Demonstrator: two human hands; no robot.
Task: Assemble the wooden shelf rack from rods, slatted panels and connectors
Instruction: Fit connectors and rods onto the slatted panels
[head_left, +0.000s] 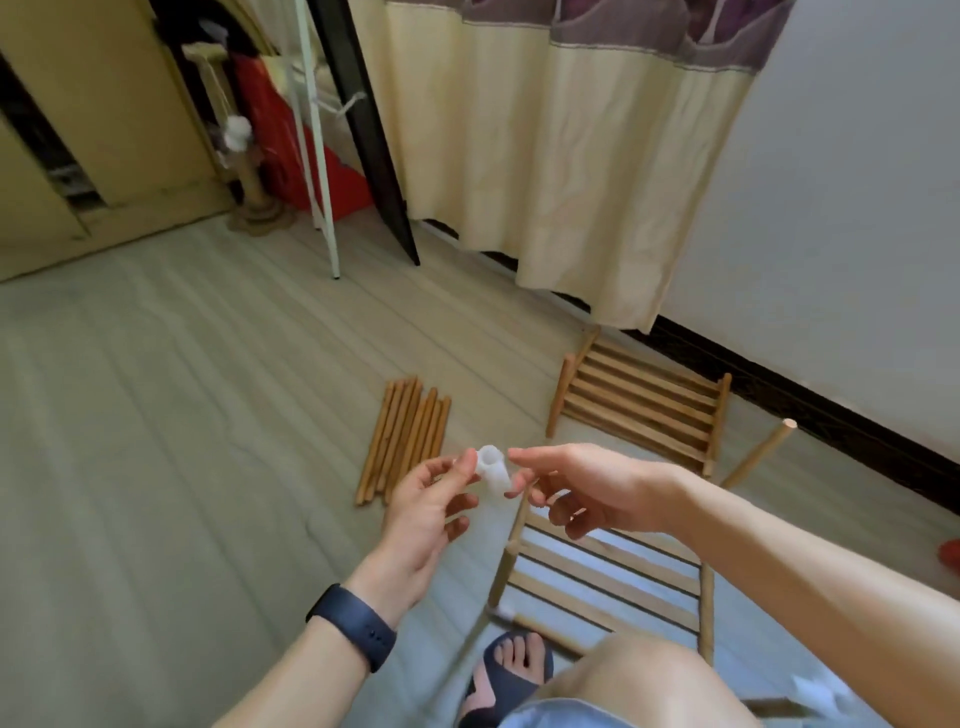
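grey plank floor (156, 415), cream curtain (545, 171), white wall (857, 208)

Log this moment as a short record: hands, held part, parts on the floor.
left hand: pinches the white connector
right hand: fingertips at the connector, grip unclear
rod bundle: on the floor beyond the hands
near panel: on the floor by the foot
far panel: by the wall
single rod: right of the far panel
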